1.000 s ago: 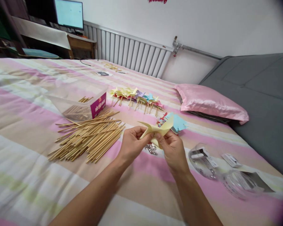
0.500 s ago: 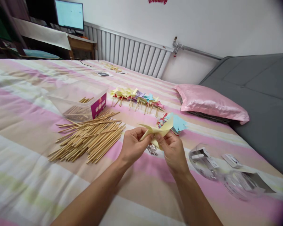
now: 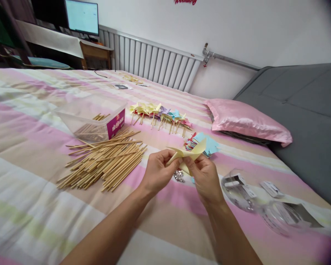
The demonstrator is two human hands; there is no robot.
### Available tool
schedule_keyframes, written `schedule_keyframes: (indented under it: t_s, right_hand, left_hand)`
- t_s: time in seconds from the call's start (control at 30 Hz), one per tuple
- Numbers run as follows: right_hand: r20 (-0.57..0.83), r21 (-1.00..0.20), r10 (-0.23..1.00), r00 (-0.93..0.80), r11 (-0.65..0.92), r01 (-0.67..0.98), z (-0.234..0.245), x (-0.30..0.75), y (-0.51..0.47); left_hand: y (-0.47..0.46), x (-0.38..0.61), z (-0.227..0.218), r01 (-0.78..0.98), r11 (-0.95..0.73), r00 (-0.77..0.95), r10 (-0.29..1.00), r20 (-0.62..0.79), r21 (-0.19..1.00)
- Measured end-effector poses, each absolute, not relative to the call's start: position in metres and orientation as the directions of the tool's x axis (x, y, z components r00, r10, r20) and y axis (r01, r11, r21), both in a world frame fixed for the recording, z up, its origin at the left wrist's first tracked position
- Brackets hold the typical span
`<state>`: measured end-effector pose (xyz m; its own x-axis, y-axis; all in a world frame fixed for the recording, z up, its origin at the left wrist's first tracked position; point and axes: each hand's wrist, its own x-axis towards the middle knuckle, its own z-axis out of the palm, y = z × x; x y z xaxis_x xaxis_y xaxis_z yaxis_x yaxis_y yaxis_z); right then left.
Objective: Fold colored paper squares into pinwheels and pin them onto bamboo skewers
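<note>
A pale yellow paper pinwheel (image 3: 198, 148), its blades folded in, is pinched between my two hands above the bed. My left hand (image 3: 159, 168) grips its left side, thumb near the centre. On the other side my right hand (image 3: 205, 175) holds it, the two thumb tips almost meeting. What lies under the thumbs is hidden. Just below the paper, a small heap of shiny metal pins (image 3: 178, 176) rests on the striped bedspread. Behind the hands sits a stack of coloured paper pieces (image 3: 208, 143) with light blue on top.
Wooden sticks (image 3: 107, 158) are piled at left, beside a clear plastic box (image 3: 92, 125) holding more sticks. Finished pinwheels (image 3: 160, 112) lie in a row farther back. Clear round containers (image 3: 238, 189) and small boxes are at right, below a pink pillow (image 3: 248, 119).
Both hands have shifted slightly to the right with the yellow pinwheel. A small blue scrap now shows beside my right hand. The grip looks the same.
</note>
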<state>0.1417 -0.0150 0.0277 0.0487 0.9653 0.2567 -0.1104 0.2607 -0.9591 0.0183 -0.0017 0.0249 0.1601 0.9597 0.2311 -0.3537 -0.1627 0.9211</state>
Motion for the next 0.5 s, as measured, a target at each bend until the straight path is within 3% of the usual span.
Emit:
schedule_keyframes:
  t_s: [0.23,0.5]
  right_hand:
    - [0.27,-0.963,0.958,0.092,0.271,0.009,0.0235,0.1443,-0.014]
    - [0.121,-0.968,0.992,-0.029,0.111,-0.223,0.0311,0.1447,-0.0149]
  left_hand:
    - [-0.0003,0.0167,0.0291,-0.346,-0.038,0.201,0.973,0.114,0.937]
    - [0.0033,0.0103,0.0293,-0.353,0.023,0.226,0.972,0.062,0.935]
